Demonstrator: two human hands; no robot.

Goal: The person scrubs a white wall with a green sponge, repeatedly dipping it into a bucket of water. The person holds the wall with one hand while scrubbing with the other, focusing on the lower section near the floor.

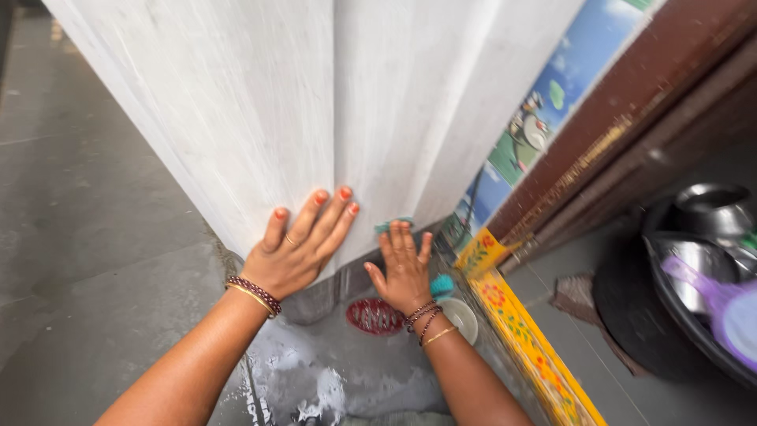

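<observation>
Left hand (pixel 296 248) pressed flat against the white marble wall (pixel 260 102), fingers spread and palm open, just left of the vertical corner edge where two faces of the wall meet; right hand (pixel 405 268) laid flat on the neighbouring face, fingers extended and close together, pushing a small teal scrub cloth (pixel 392 226) against the stone, only the cloth's top edge peeking out past the fingertips; both hands near each other but apart, one on either side of the corner, neither curled into a grip; bangles and beaded bracelets (pixel 254 293) at both wrists. Below the hands, a wet grey floor (pixel 87 260) with patches of white soap foam (pixel 323 394); directly beneath the right wrist a red round drain cover (pixel 374 316), and just to its right a pale round dish (pixel 463 317) with a teal brush (pixel 441 285) resting beside it. Along the right, a low yellow tiled border with a flower pattern (pixel 524 343), running diagonally away from the wall; above it a band of colourful picture tiles (pixel 544 118) and a dark brown wooden frame (pixel 654 102); at far right a large dark basin (pixel 670 315) holding steel vessels (pixel 710 209) and a lilac plastic ladle (pixel 729 304); a brown rag (pixel 574 297) on the floor beside the basin.
</observation>
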